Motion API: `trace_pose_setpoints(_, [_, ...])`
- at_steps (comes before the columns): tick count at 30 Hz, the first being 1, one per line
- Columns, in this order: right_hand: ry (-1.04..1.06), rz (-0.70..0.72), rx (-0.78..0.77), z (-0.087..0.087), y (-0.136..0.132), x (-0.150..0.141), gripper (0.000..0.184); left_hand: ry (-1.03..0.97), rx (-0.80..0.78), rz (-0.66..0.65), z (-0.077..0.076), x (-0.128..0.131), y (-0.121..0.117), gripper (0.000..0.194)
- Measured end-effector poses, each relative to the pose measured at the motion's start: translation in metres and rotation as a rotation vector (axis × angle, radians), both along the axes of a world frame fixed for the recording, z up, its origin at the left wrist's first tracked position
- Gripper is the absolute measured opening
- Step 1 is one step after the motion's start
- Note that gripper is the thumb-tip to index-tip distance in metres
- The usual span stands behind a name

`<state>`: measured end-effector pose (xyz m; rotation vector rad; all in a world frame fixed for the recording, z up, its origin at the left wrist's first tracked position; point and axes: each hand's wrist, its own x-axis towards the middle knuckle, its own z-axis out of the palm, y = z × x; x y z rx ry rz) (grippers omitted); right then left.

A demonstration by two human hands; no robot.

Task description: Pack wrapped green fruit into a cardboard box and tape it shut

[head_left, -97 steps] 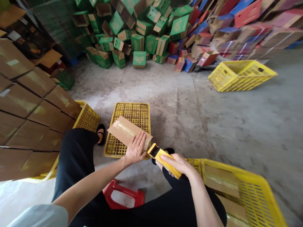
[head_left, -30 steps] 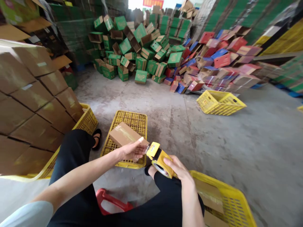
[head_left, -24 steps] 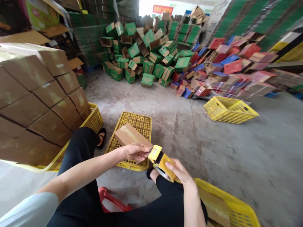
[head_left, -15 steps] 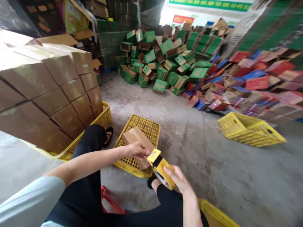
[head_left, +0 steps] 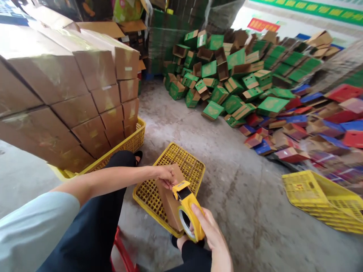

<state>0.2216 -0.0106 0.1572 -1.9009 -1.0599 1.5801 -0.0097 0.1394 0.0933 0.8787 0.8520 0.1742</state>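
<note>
- Concrete floor point(head_left: 241, 181) is spreading around the crate point(head_left: 195, 168); green boxes point(head_left: 214, 109) are lying beyond it, stacked cartons point(head_left: 93, 105) standing left of it.
- Head view: the carton point(head_left: 170, 207) is resting on the crate; the right hand point(head_left: 208, 226) is gripping the tape gun point(head_left: 195, 211) over the crate's right edge.
- Above the crate, the left hand point(head_left: 166, 176) is curling beside the tape gun; whether it's pinching anything, I cannot tell.
- Risk: a hard tug could be twisting the carton off the crate, neither hand clearly bracing it.

No text can be read: the red sign point(head_left: 263, 25) and green banner point(head_left: 314, 9) are blurred.
</note>
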Motion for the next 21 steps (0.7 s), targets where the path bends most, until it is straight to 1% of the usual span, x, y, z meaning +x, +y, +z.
trace_pose_setpoints(3, [0.002,0.036,0.001,0.0,0.02,-0.004,0.06,0.075,0.036,-0.042,-0.003,0.003,0.022,0.01])
trace_pose_setpoints(6, [-0.005,0.063,-0.002,0.002,0.041,-0.006,0.061,0.058,0.063,-0.06,-0.001,0.002,0.045,0.007])
trace_pose_setpoints(8, [-0.017,0.077,-0.014,0.002,0.051,-0.006,0.061,0.055,0.062,-0.049,0.0,-0.007,0.061,0.006])
trace_pose_setpoints(9, [-0.025,0.08,-0.022,0.001,0.055,-0.005,0.062,0.066,0.072,-0.02,-0.001,-0.014,0.069,0.006])
trace_pose_setpoints(12, [-0.058,0.067,-0.055,-0.004,0.06,-0.004,0.062,0.117,0.11,0.087,-0.01,-0.04,0.092,0.011])
trace_pose_setpoints(13, [-0.072,0.054,-0.065,-0.007,0.06,-0.004,0.063,0.12,0.109,0.094,-0.014,-0.047,0.097,0.012])
trace_pose_setpoints(16, [-0.096,0.024,-0.087,-0.014,0.063,-0.008,0.065,0.142,0.106,0.095,-0.026,-0.057,0.111,0.011])
trace_pose_setpoints(19, [-0.107,0.023,-0.099,-0.02,0.071,-0.016,0.066,0.193,0.123,0.097,-0.033,-0.056,0.119,0.009])
trace_pose_setpoints(21, [-0.121,0.025,-0.098,-0.022,0.078,-0.022,0.066,0.226,0.144,0.098,-0.035,-0.054,0.122,0.013])
